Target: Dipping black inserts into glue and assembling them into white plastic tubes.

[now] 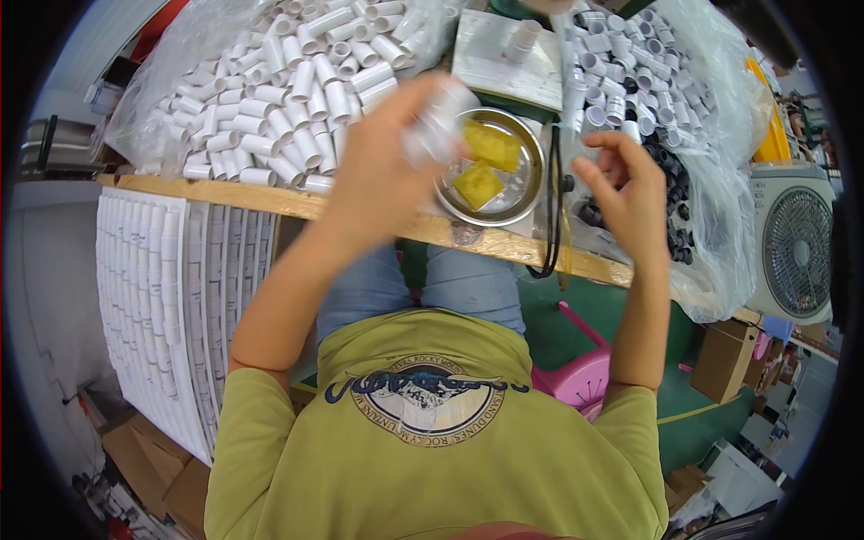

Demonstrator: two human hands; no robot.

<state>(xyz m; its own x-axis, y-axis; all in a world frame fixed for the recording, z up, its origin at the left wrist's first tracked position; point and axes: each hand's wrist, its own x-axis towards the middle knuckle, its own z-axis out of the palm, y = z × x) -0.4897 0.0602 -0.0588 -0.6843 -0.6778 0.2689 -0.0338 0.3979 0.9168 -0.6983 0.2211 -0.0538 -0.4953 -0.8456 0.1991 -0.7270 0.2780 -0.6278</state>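
My left hand is closed round a white plastic tube, both smeared by motion, beside a round metal dish. Two yellow sponge pieces lie in the dish, one nearer and one farther. My right hand is over the right part of the table, fingers bent and thumb apart, with nothing visible between them. Small black caps are heaped beside it. Beyond the dish, a white cylinder stands upright on a pale metal plate.
White tubes are piled in clear plastic at the left, and shorter white pieces at the right. Black cords hang over the wooden table edge. A grey fan stands right; stacked trays of tubes stand left; a pink stool is below.
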